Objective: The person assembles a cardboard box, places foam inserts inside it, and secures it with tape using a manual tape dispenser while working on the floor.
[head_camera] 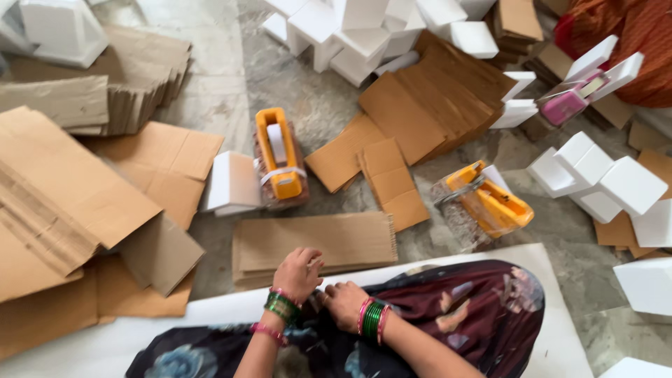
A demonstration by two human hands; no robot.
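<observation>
Cardboard sheets [315, 241] lie just beyond left hand [297, 274] and right hand [344, 302].

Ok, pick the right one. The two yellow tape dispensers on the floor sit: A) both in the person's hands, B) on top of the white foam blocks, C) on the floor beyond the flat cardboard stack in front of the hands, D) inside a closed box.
C: both yellow tape dispensers rest on the floor past the flat cardboard stack, while the left hand and right hand stay near the lap, apart from them.
</observation>
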